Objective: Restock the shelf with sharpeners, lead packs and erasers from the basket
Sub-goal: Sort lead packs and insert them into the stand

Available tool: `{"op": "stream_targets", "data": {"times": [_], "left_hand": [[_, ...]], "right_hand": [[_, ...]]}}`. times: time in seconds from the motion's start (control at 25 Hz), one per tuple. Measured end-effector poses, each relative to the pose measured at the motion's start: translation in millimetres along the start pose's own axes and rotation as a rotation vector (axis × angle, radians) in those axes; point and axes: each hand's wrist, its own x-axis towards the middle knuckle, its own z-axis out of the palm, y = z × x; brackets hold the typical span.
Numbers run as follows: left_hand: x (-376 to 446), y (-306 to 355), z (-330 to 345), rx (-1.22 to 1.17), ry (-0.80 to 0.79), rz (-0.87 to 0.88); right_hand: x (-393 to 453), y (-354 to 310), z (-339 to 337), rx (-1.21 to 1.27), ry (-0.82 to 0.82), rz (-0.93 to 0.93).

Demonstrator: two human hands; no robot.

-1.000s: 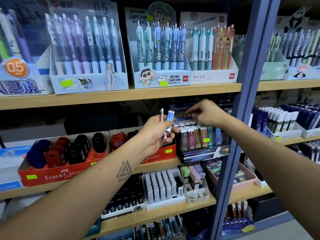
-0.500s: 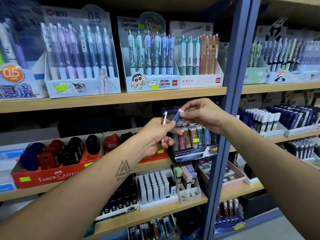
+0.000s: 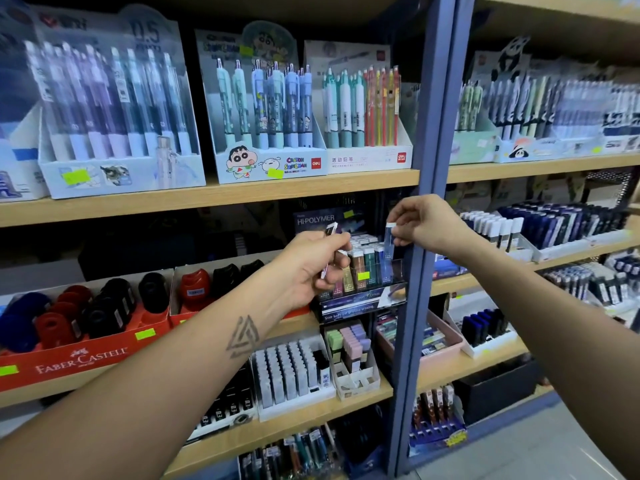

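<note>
Blue lead pack (image 3: 389, 241) hangs upright, pinched in the right hand (image 3: 424, 223) just above the lead display (image 3: 363, 271); left hand (image 3: 311, 263) grips spares.

Open gap above lead display (image 3: 363, 271); blue upright (image 3: 420, 237) blocks right side.

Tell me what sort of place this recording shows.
Most likely a stationery shop: wooden shelves hold pen display boxes with price stickers, a Faber-Castell sharpener tray and a lead pack display.
</note>
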Motion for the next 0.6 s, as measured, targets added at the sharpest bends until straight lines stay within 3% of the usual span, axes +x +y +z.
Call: {"op": "stream_targets", "data": {"times": [0.16,0.36,0.6], "left_hand": [[-1.1,0.9,-1.3,-0.039,-0.009,-0.038],[-2.5,11.3,-16.0,-0.253,0.001,-0.096],[0.9,11.6,-33.3,-0.241,0.086,-0.005]], "right_hand": [[-0.5,-4.1,2.6,0.049,0.009,0.000],[9.2,-17.6,22.8,0.414,0.090,0.066],[35.8,-11.1,55.9,0.002,0.077,0.029]]}}
